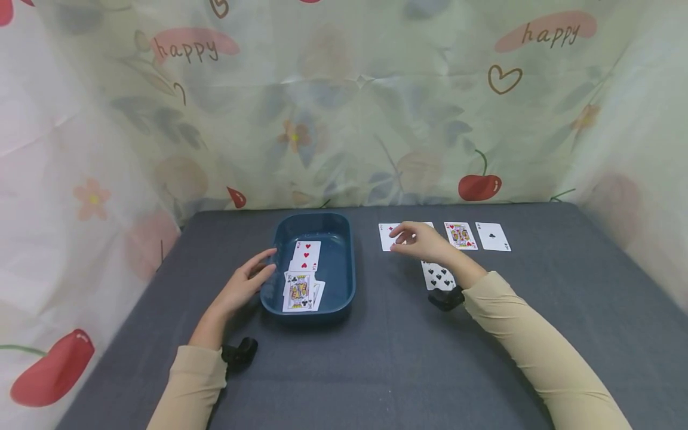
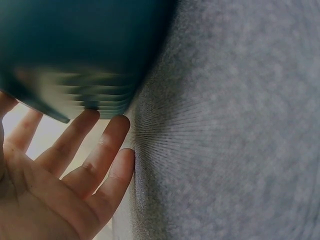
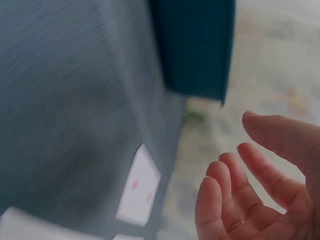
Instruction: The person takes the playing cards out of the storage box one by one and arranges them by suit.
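A dark blue plastic tray stands left of the middle of the table. In it lie a three of hearts and, nearer the front, a small pile topped by a king of clubs. My left hand rests its outstretched fingertips against the tray's left side; the left wrist view shows the fingers straight. Over the cards to the tray's right hovers my right hand, its fingers loosely bent with nothing between them. Beneath it is a diamonds card, partly covered in the head view.
Right of the right hand lie a red-suited king card and an ace of clubs. A spades card sits under the right forearm. Grey cloth covers the table, and a printed curtain hangs behind it.
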Available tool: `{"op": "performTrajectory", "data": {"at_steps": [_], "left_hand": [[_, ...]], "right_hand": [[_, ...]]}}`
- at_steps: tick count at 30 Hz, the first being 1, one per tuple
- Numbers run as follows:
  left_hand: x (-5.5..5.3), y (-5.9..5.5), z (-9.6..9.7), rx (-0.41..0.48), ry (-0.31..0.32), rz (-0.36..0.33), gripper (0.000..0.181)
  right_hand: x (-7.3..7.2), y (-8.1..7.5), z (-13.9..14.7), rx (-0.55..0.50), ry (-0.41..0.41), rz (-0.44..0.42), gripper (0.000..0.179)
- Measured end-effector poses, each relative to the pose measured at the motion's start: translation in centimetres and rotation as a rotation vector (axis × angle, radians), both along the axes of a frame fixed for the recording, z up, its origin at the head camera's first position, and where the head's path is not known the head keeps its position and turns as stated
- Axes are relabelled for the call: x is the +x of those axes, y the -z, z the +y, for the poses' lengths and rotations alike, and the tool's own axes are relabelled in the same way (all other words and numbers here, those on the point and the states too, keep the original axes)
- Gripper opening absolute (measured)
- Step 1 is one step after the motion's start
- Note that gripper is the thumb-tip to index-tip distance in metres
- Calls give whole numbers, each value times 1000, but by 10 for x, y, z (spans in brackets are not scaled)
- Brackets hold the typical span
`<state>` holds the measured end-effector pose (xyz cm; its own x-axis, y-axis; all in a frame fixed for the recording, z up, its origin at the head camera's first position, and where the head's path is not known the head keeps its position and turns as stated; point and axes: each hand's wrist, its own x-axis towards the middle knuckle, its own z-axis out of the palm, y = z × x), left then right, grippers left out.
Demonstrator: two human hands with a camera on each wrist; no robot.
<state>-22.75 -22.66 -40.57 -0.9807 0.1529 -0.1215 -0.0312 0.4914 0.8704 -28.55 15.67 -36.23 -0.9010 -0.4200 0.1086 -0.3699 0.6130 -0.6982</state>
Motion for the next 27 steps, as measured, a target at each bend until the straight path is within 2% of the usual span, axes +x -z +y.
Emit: {"op": "performTrajectory", "data": {"at_steps": [8, 13, 20, 27], "left_hand": [[-1, 0, -1, -5, 5, 3, 56], [0, 0, -1, 2, 12, 7, 57], [0, -1, -1, -2, 15, 3, 58], [-1, 0, -1, 8, 17, -1, 56]], "right_hand": [[-2, -27, -52, -20, -91, -19, 30], [-7, -36, -88, -21, -117, -17, 29], [-13, -39, -131, -49, -148, -46, 28], [-20, -32, -166, 2, -116, -66, 30]]}}
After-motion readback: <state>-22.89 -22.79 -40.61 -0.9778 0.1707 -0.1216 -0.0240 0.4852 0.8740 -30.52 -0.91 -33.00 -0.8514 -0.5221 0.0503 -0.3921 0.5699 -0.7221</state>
